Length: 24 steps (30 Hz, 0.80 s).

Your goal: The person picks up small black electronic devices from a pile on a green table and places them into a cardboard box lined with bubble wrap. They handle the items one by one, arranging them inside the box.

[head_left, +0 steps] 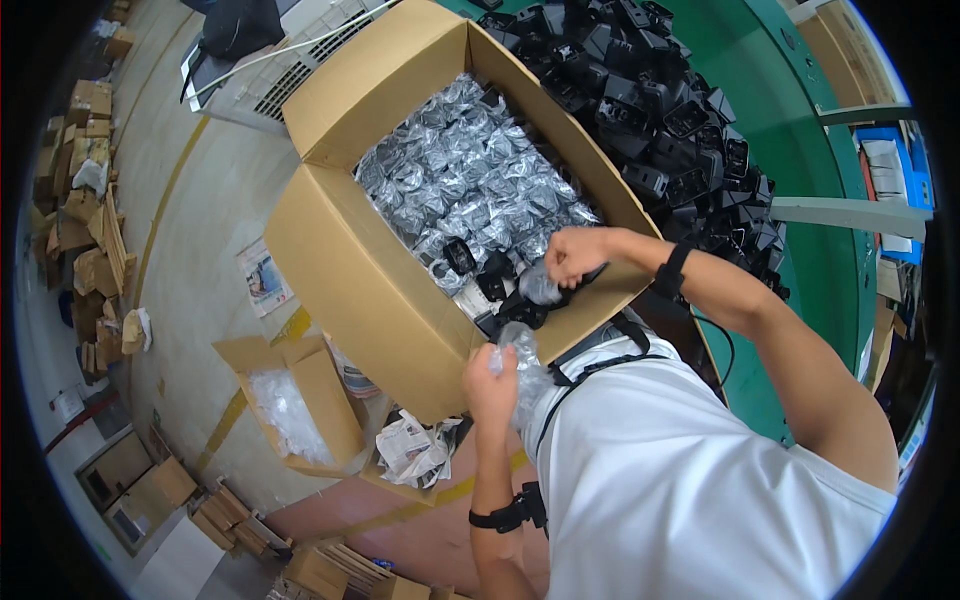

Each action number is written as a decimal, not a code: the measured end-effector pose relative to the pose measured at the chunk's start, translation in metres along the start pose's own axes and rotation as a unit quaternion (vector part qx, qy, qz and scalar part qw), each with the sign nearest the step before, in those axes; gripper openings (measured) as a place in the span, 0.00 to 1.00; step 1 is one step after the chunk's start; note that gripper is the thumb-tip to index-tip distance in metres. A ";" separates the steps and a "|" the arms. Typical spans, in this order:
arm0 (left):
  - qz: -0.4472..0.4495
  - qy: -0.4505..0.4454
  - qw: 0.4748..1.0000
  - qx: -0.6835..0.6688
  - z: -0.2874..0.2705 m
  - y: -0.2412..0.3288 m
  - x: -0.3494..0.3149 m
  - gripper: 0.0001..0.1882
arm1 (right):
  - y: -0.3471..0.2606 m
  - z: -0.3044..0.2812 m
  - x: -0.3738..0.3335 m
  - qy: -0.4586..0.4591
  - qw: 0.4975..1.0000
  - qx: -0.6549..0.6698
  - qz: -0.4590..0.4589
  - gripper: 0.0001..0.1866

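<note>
My left hand (490, 385) is closed around crumpled clear plastic bags (522, 372), just outside the near wall of a large open cardboard box (370, 290). Over the near right corner of that box, my right hand (577, 254) has its fingers closed on a plastic-wrapped part (540, 287). Rows of dark parts in clear plastic wrap (450, 165) fill most of the box. Below my right hand lie several bare black plastic parts (493, 277); what they rest on is mostly hidden.
A big heap of black plastic housings (650, 110) lies on the green table (800, 310) to the right. A smaller carton of clear bags (285, 405) stands on the floor at left, beside crumpled newspaper (415, 447). A white slatted unit (290, 75) stands beyond the box.
</note>
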<state>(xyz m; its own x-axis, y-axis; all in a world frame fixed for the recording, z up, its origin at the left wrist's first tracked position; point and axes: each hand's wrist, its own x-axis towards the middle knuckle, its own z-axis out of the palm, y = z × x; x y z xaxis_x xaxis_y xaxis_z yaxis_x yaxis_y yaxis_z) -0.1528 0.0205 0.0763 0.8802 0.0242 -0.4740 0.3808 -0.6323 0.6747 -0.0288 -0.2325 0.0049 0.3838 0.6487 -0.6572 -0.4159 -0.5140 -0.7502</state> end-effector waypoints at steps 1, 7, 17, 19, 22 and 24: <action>0.001 0.010 1.000 -0.022 -0.003 0.001 0.003 0.13 | -0.001 0.004 -0.003 -0.037 0.995 0.092 0.000 0.13; 0.192 0.074 0.973 -0.103 -0.013 0.013 0.012 0.08 | -0.020 0.028 -0.016 -0.083 0.987 0.132 -0.041 0.11; -0.010 -0.095 0.980 -0.173 0.013 -0.007 -0.003 0.05 | 0.014 0.008 0.029 0.229 0.960 -0.160 -0.020 0.14; -0.015 -0.081 0.975 -0.208 0.014 0.001 -0.003 0.07 | 0.042 -0.003 0.054 0.294 0.901 -0.306 0.089 0.17; 0.037 -0.080 0.969 -0.231 0.028 -0.005 -0.010 0.07 | 0.037 0.003 0.065 0.167 0.885 -0.413 0.134 0.17; 0.035 -0.131 0.978 -0.158 0.028 -0.006 -0.016 0.07 | 0.036 0.004 0.067 0.093 0.872 -0.456 0.150 0.17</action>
<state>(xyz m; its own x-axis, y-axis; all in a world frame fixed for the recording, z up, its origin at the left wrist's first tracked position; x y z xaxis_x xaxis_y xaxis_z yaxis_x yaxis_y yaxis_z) -0.1774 0.0018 0.0643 0.8201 -0.2354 -0.5215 0.4278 -0.3530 0.8321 -0.0212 -0.2046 -0.0658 0.5322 0.3491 -0.7712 0.2763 -0.9328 -0.2315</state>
